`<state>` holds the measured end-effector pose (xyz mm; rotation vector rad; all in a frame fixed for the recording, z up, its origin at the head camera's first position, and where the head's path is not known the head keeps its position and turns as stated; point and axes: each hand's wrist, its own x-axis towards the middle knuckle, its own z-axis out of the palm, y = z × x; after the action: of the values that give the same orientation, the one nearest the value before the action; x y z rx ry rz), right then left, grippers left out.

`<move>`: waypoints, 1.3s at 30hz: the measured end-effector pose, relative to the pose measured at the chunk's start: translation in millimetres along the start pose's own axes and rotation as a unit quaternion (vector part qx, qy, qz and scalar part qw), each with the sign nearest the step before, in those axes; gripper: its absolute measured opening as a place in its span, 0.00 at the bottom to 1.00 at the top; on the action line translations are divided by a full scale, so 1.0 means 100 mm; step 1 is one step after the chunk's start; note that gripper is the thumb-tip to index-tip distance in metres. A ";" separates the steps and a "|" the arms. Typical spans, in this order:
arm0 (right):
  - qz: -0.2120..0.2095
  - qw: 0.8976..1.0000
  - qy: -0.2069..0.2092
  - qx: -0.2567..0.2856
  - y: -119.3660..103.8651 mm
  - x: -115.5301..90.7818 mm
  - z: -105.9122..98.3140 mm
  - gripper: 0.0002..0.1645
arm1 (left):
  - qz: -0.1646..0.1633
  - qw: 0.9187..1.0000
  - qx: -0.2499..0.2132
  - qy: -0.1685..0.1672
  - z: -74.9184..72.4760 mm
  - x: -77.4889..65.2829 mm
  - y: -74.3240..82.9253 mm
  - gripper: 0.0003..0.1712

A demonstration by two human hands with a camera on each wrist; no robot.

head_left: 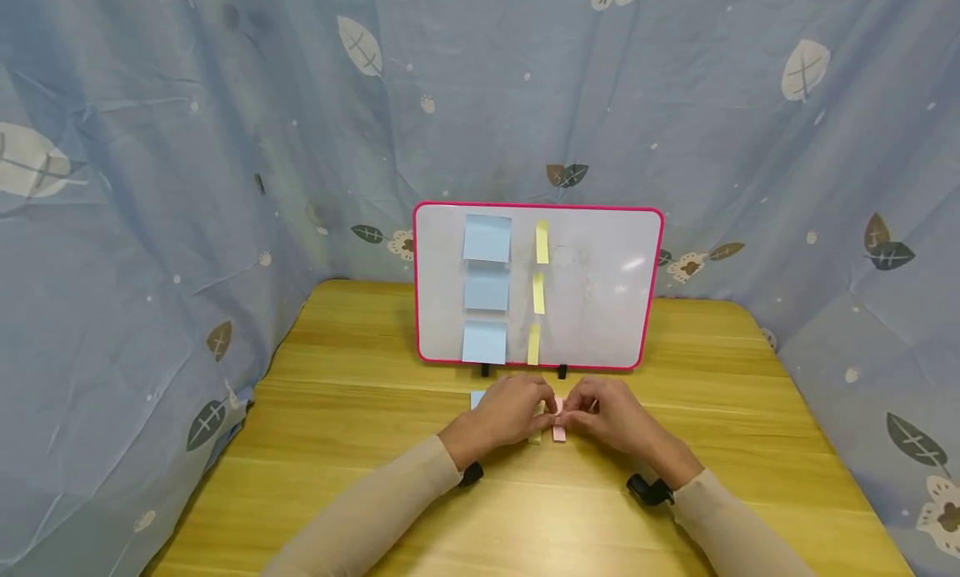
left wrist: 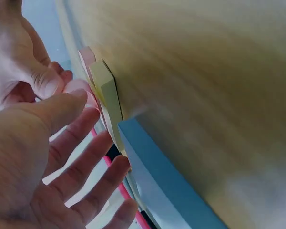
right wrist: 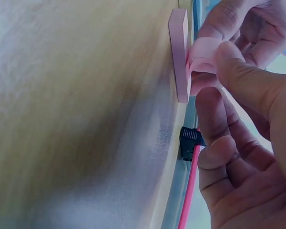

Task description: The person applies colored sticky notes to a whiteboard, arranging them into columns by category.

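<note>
Both hands meet over a narrow pink sticky-note pad (head_left: 558,434) lying on the table. A pink sticky note (right wrist: 205,50) curls up from the pad, bent into a loop. My left hand (head_left: 517,410) pinches it from the left with thumb and forefinger, its other fingers spread in the left wrist view. From the right, my right hand (head_left: 617,414) pinches the same note between thumb and forefinger. Beside the pink pad lies a narrow yellow sticky-note pad (left wrist: 107,90), partly under the left hand. A blue sticky-note pad (left wrist: 157,176) lies further left, mostly hidden in the head view.
Behind the hands stands a whiteboard (head_left: 600,293) with a pink frame on black feet (head_left: 562,372). It bears a column of blue notes (head_left: 486,289) and a column of narrow yellow notes (head_left: 538,293). A patterned curtain (head_left: 480,102) surrounds the wooden table (head_left: 337,410).
</note>
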<state>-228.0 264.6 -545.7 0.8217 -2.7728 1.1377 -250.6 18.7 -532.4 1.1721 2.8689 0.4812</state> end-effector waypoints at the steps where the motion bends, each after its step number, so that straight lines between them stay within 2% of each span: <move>1: 0.005 1.000 -0.003 0.005 0.01 0.00 0.00 0.06 | -0.004 1.000 0.003 0.003 0.00 0.00 0.01 0.10; 6: 0.032 0.999 -0.014 0.036 0.04 0.03 -0.02 0.04 | -0.024 0.999 0.027 0.020 0.04 0.00 0.07 0.11; 9: 0.061 0.997 -0.006 0.037 0.02 0.05 -0.03 0.05 | -0.032 0.999 0.034 0.023 0.05 0.00 0.10 0.12; 12: 0.092 0.995 0.013 0.027 0.00 0.09 -0.04 0.06 | -0.039 0.999 0.023 0.020 0.06 0.00 0.12 0.12; 16: 0.111 0.993 0.041 0.010 -0.02 0.15 -0.06 0.06 | -0.049 0.999 0.000 0.018 0.07 0.00 0.12 0.17; 21: 0.110 0.992 0.059 -0.001 -0.02 0.22 -0.07 0.05 | -0.046 0.999 -0.003 0.026 0.08 0.00 0.12 0.21; 26: 0.107 0.992 0.060 0.003 0.00 0.25 -0.06 0.04 | -0.036 0.999 0.027 0.019 0.08 -0.02 0.15 0.13; 30: 0.106 0.992 0.063 0.000 0.02 0.27 -0.05 0.04 | -0.042 0.999 0.026 0.010 0.09 -0.03 0.17 0.07; 39: 0.106 0.991 0.083 -0.006 0.03 0.29 -0.08 0.04 | -0.047 0.998 0.027 0.012 0.08 -0.01 0.18 0.06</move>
<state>-255.8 258.3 -534.7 0.4152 -2.7730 1.1593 -236.4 32.1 -535.0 1.0393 2.9598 0.4195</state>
